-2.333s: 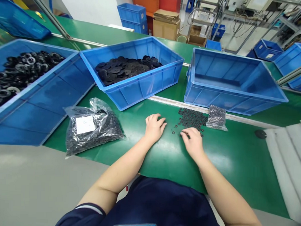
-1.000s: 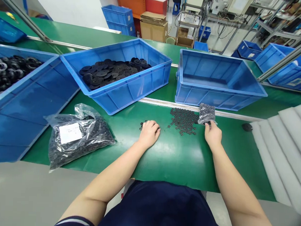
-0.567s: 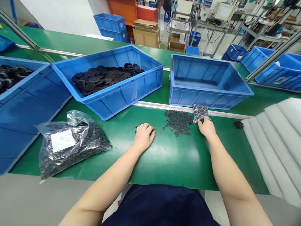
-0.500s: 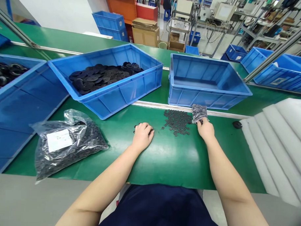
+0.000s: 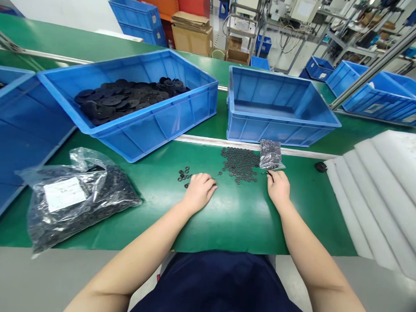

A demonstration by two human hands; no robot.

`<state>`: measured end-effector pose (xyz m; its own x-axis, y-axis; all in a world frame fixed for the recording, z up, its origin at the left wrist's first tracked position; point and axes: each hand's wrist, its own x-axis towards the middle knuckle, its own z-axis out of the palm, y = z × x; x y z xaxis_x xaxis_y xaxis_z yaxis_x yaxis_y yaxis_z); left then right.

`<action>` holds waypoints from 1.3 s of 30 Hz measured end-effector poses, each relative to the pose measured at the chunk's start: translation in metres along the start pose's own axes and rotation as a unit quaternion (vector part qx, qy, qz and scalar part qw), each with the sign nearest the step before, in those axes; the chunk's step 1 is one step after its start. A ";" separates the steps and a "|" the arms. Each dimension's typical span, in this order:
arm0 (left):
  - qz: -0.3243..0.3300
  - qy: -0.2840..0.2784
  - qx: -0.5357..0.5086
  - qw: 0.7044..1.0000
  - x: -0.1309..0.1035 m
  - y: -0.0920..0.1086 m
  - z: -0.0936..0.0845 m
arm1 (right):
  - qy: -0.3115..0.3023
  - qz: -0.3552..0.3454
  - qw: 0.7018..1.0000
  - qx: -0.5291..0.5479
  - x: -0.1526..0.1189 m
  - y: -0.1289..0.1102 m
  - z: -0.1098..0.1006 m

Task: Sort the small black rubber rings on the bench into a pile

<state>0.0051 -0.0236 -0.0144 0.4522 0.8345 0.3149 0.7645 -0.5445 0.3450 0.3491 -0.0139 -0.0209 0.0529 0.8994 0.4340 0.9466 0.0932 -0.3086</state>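
Observation:
My left hand (image 5: 200,192) rests on the green tabletop, its fingers curled down and closed. A bit of a small black part shows at its fingertips. Just left of it lie several small black rings (image 5: 184,174), some partly covered by the hand. My right hand (image 5: 278,188) pinches small dark pieces (image 5: 269,173) between thumb and fingers, right below a small clear bag (image 5: 271,153) of small dark parts. Their exact kind is too small to make out. Between the hands, nearer the back, spreads a pile of small black rings (image 5: 241,163).
A large clear bag (image 5: 114,193) of black parts lies at left. Behind stand a blue crate (image 5: 154,122) of black discs and another blue crate (image 5: 280,129). White foam sheets (image 5: 373,198) are stacked at right, beside a small black part (image 5: 320,166).
My right hand has drawn back from the small bag, now holding small dark pieces outside it. My left hand has shifted slightly right, uncovering more loose rings. The view has shifted too.

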 end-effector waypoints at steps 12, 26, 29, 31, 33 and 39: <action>-0.220 -0.012 0.114 0.969 -0.006 -0.015 -0.007 | 0.048 -0.001 0.998 0.046 -0.005 -0.007 -0.007; -0.107 -0.083 0.092 0.987 -0.004 -0.006 -0.007 | -0.111 -0.195 0.966 0.127 -0.052 -0.105 0.006; -0.134 -0.086 0.096 0.983 -0.004 -0.013 -0.011 | -0.095 -0.171 0.976 0.091 -0.051 -0.095 0.004; -0.140 -0.093 0.094 0.981 -0.005 -0.015 -0.013 | -0.089 -0.153 0.981 0.081 -0.052 -0.089 0.002; -0.149 -0.095 0.096 0.980 -0.006 -0.016 -0.014 | -0.084 -0.135 0.984 0.085 -0.053 -0.084 0.000; -0.215 -0.074 0.115 0.967 -0.006 -0.024 -0.014 | -0.081 -0.112 0.983 0.123 -0.053 -0.075 -0.003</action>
<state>-0.0229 -0.0167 -0.0123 0.1186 0.9917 0.0504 0.9706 -0.1265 0.2048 0.2764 -0.0699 -0.0178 -0.2188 0.8988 0.3799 0.8221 0.3796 -0.4244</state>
